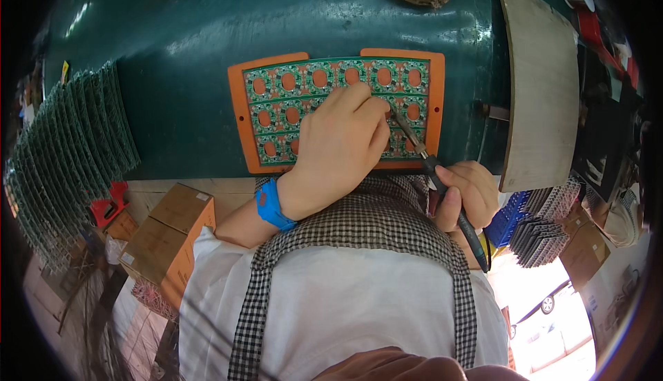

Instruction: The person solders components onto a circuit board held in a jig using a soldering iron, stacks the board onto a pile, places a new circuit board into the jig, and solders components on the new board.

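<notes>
Left hand (pixel 342 143) rests fingers-down on green circuit-board panel (pixel 331 80) in orange rectangular carrier (pixel 238 115) — right hand (pixel 469 191) clamped round black-handled soldering iron (pixel 431 167), tip at the panel

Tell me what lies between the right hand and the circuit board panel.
In the head view, the soldering iron spans it: gripped by the right hand, tip reaching the circuit board panel beside the left hand.

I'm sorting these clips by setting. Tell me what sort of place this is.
Most likely an electronics assembly or soldering workshop. The right hand holds a soldering iron to a green circuit board panel in an orange carrier, and more green boards are stacked at the left of the dark green bench.
</notes>
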Demonstrator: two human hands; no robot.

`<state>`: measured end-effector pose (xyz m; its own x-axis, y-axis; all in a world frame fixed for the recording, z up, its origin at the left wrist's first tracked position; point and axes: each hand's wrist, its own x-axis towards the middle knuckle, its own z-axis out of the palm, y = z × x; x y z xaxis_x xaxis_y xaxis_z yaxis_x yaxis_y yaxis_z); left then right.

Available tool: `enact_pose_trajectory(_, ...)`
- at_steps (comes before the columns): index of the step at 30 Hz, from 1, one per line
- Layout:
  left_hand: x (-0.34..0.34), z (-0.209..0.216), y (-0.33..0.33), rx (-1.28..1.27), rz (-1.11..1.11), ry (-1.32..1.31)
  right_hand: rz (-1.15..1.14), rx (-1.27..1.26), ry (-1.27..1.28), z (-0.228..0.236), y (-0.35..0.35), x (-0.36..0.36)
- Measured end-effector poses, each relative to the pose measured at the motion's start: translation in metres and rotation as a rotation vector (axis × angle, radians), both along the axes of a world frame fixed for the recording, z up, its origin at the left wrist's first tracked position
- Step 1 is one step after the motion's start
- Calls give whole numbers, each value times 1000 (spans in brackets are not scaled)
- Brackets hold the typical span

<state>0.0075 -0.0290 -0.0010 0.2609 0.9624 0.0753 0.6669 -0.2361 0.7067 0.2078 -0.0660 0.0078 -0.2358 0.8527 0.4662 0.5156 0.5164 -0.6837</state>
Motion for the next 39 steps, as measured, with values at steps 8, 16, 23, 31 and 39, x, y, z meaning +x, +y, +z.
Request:
enact_pose_trajectory(8, -2, -2, -27, -53, -29, -94, 51, 86, 91, -6, -21, 11)
enact_pose_trajectory(16, 1, -3, -27, 17, -69, -3, 7, 79, 19, -6, -31, 4)
enact_pose_trajectory(23, -14, -2, -44, -52, 9, -101, 42, 43, 48, -4, -39, 0)
enact_pose_trajectory(31, -16, -8, -49, 93, -34, -19, 54, 33, 47, -8, -39, -8)
enact_pose_trajectory(39, -18, -6, -34, 126, 65, -62, -85, 57, 124, -10, -31, -9)
